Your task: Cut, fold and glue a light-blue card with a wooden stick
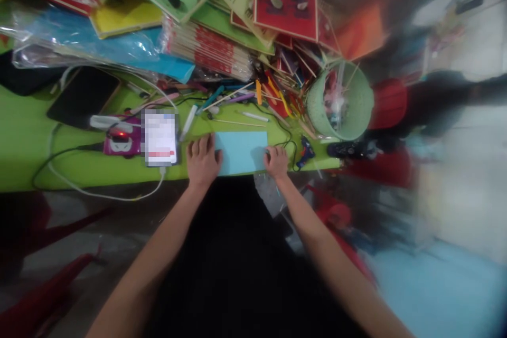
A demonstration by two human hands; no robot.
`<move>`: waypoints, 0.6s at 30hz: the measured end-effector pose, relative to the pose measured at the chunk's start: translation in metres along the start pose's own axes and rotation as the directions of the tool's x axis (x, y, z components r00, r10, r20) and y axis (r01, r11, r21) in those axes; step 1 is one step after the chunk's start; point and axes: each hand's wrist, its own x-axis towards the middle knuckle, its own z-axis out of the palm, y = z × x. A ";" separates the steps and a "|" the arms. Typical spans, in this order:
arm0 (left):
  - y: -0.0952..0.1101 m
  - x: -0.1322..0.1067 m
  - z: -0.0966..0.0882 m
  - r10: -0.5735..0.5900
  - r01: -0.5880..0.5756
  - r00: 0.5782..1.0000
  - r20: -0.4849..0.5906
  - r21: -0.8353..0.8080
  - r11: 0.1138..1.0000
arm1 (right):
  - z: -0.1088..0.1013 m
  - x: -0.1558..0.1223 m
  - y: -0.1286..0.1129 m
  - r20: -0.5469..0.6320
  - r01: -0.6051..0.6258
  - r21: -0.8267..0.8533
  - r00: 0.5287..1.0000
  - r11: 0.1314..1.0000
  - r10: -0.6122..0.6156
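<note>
A light blue sheet of paper (pixel 241 153) lies flat on the green tabletop in front of my body. My left hand (pixel 202 161) rests palm down at its left edge, fingers stretched out on the table and thumb against the paper. At the right edge, my right hand (pixel 277 161) has its fingers curled in, with thumb and fingertips closed at the paper's side. A dark blue hot glue gun (pixel 304 153) lies just right of that hand. Left of my left hand is a lit phone (pixel 160 140) with a white cable.
A purple power strip (pixel 124 137) and a black tablet-like slab (pixel 83 96) lie at the left. Pens, sticks and orange-handled pliers (pixel 273 87) clutter the back. A pale green bucket (pixel 366 100) stands at the right. Coloured boards and bundled sticks (pixel 209 50) are piled behind.
</note>
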 end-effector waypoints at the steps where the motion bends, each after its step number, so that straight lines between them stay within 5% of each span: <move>1: 0.000 0.000 -0.001 -0.003 0.003 1.000 0.010 0.004 1.000 | -0.003 -0.002 0.000 -0.018 0.001 0.051 1.000 0.999 0.000; 4: 0.001 0.000 -0.002 -0.018 0.017 0.999 0.032 0.027 0.999 | -0.019 -0.017 0.003 -0.113 -0.059 0.252 0.990 0.966 0.090; 6: 0.001 0.000 -0.002 -0.020 0.019 0.999 0.032 0.034 0.999 | -0.034 -0.034 0.010 -0.208 -0.207 0.385 0.930 0.900 0.303; 9: 0.000 0.000 -0.002 -0.009 0.008 1.000 0.025 0.034 0.999 | -0.052 -0.059 0.029 -0.321 -0.439 0.609 0.625 0.660 0.712; 11: 0.000 0.000 -0.002 -0.009 0.008 1.000 0.026 0.030 1.000 | -0.057 -0.065 0.045 -0.231 -0.499 0.742 0.439 0.449 0.868; 12: 0.000 0.000 -0.002 -0.011 0.011 1.000 0.027 0.026 1.000 | -0.057 -0.065 0.053 -0.124 -0.517 0.792 0.384 0.324 0.915; 15: -0.001 0.000 -0.001 -0.018 0.018 0.999 0.028 0.010 1.000 | -0.056 -0.053 0.071 0.214 -0.556 0.831 0.334 0.008 0.918; 18: -0.001 0.000 -0.001 -0.013 0.013 1.000 0.023 0.009 1.000 | -0.057 -0.039 0.080 0.308 -0.568 0.822 0.392 -0.035 0.867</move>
